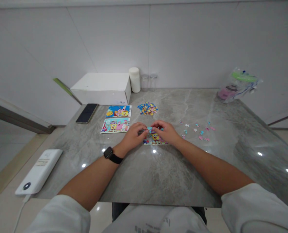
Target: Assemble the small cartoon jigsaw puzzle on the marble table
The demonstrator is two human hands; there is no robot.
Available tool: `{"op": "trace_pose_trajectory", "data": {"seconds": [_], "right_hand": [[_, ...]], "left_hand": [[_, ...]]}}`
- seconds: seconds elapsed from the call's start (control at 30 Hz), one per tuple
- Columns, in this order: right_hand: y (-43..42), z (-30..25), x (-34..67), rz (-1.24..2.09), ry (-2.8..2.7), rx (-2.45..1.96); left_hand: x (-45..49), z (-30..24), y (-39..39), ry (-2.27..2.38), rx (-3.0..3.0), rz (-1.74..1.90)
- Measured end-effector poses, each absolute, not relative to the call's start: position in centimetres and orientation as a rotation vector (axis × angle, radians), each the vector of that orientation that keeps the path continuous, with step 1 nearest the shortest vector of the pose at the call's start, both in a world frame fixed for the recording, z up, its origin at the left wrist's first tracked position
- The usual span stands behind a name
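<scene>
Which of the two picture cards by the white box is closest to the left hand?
The lower card, with the pale blue background and row of cartoon characters, is closest to the left hand. The deeper-blue card is nearer the white box.

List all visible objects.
Table: one, grey, centre
Box: one, white, back left
Strip: one, green, back left
Bottle: one, white, beside box
Jars: two, clear, beside bottle
Phone: one, dark, left
Device: one, white, near left
Cable: one, white, left
Picture cards: two, multicoloured, left
Puzzle: one, multicoloured, centre
Heaped pieces: uncountable, multicoloured, behind puzzle
Loose pieces: roughly twelve, multicoloured, right
Bag: one, clear, back right
Watch: one, black, left wrist
Sleeves: two, white, front
Left hand: one, bare, centre
Right hand: one, bare, centre
</scene>
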State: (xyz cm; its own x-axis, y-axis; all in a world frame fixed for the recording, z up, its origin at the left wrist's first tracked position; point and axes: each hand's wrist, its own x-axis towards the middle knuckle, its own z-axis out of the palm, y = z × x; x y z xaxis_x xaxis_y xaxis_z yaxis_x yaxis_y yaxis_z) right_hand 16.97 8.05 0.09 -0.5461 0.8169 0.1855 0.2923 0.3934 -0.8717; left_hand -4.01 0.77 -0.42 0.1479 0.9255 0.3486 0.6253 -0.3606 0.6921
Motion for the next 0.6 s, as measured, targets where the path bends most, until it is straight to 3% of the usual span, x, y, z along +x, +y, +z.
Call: {"op": "trace_pose_trajectory", "data": {"seconds": [0.27, 0.6], "right_hand": [[7.81, -0.73, 16.66, 1.081, -2.061, -0.889], [7.92, -0.95, 16.9, 0.81, -2.129, -0.767]], "left_hand": [[-3.92, -0.49, 0.8, 1.425, 2.057, 1.076], [-4.18, -0.38, 0.9, 1.488, 1.945, 1.144]]}}
